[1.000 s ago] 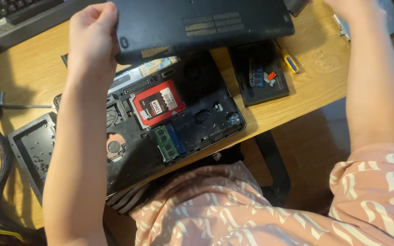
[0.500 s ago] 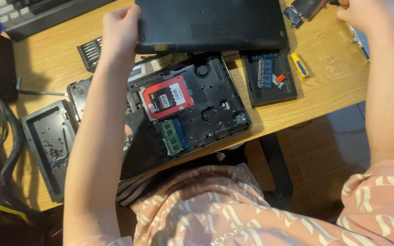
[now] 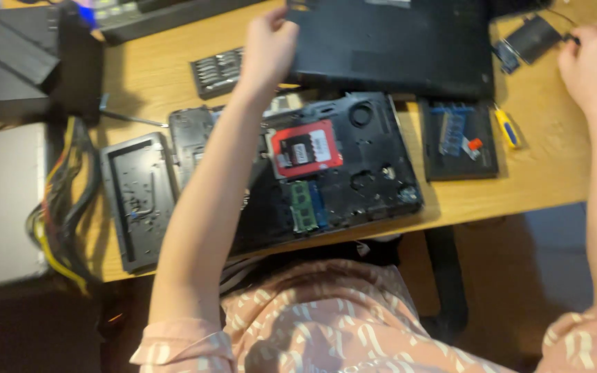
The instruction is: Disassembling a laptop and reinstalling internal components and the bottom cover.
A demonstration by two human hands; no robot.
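Wooden desk bears an opened black laptop base; left hand grips the flat black cover panel clear of it, right hand looks curled, grasp unclear.

Matt black plastic, bare circuitry, pale wood.

Gripped at its left edge by the left hand: a laptop shell of matt black plastic, faintly scuffed. Below, an opened laptop base of dull dark plastic with a glossy red-labelled drive and green circuit-board memory sticks. Underneath, a wooden desk, light, smooth, satin-finished. Beside the base, a removed cover panel of grey matt plastic. On the lap, soft pink patterned cloth.
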